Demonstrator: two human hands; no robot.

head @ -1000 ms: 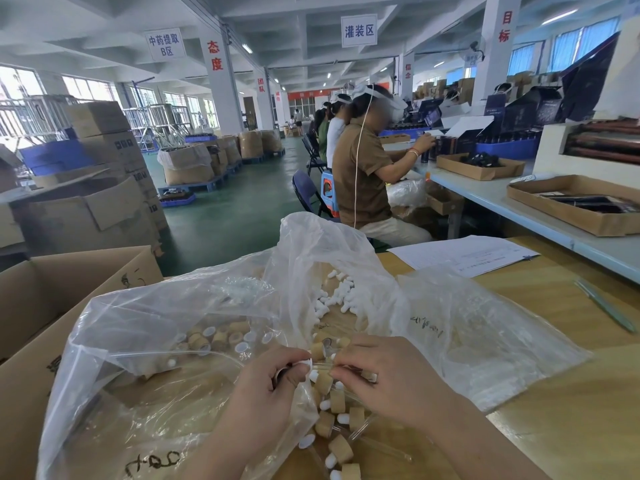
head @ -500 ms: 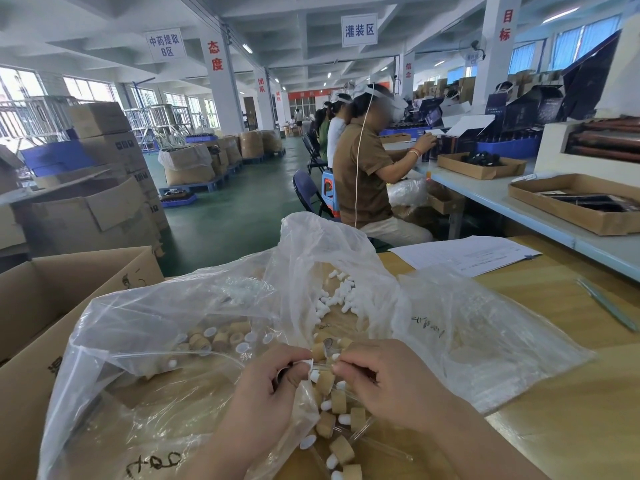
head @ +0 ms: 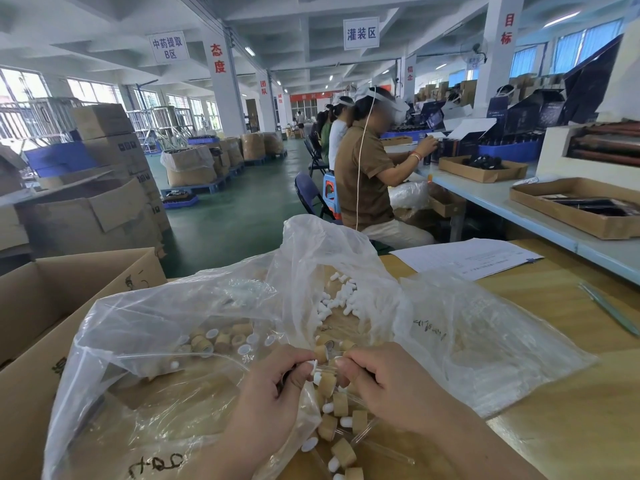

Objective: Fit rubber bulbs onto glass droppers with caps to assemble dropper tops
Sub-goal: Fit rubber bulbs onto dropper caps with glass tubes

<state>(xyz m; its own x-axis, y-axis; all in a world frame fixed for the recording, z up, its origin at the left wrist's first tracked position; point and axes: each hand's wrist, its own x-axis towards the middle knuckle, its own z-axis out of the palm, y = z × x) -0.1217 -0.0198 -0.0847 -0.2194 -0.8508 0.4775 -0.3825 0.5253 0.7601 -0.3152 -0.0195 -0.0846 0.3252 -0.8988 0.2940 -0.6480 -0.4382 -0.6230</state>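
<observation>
Two clear bags lie open: the left bag (head: 145,323) holds wooden caps (head: 221,337), the middle bag (head: 311,251) holds white rubber bulbs (head: 343,296). The left hand (head: 273,386) and right hand (head: 384,379) each pinch an end of one glass dropper (head: 327,367) (finished dropper tops (head: 341,427) heaped just below).

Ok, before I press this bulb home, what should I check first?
1. Left hand pinches the white bulb: ok.
2. Right hand pinches the glass dropper facing the bulb: ok.
3. Bulb and dropper lined up: cannot tell, the fingers hide the joint.
4. Cap already on this dropper: cannot tell.
5. Loose bulbs lie within easy reach beyond the hands: ok.
6. Space under the hands: not ok, since finished dropper tops lie right below and could get knocked.
</observation>
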